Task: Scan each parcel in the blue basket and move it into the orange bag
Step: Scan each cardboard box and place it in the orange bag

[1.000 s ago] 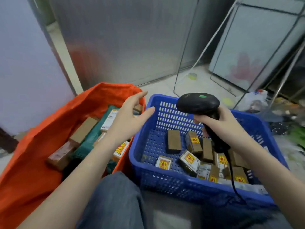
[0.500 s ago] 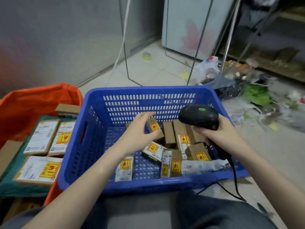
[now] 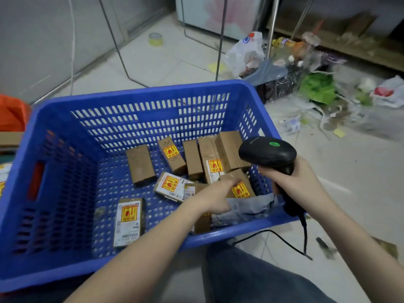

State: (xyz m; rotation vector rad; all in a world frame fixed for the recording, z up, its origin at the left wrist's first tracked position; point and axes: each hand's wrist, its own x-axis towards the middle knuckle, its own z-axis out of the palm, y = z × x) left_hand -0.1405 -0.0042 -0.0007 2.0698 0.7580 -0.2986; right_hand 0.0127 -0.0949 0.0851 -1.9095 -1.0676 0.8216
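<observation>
The blue basket [image 3: 142, 92] fills the middle of the view and holds several brown parcels with yellow labels. My left hand [image 3: 215, 199] reaches into its right side. The fingers lie stretched onto a brown labelled parcel [image 3: 240, 189], with the thumb low beside a grey poly bag [image 3: 251, 206]. My right hand [image 3: 295, 182] grips the black barcode scanner [image 3: 267, 153] just over the basket's right rim, its green light on top. Only a corner of the orange bag [image 3: 11, 114] shows at the left edge.
The scanner's black cable [image 3: 284, 241] trails over the tiled floor. Plastic bags and litter [image 3: 306, 73] lie beyond the basket at right. Metal rack legs [image 3: 220, 40] and a tape roll [image 3: 155, 38] stand farther back. My trouser leg [image 3: 251, 276] is below.
The view has swung right from the orange bag to the basket. My left hand left the bag, crossed into the basket and reached its right side. The scanner stayed in my right hand.
</observation>
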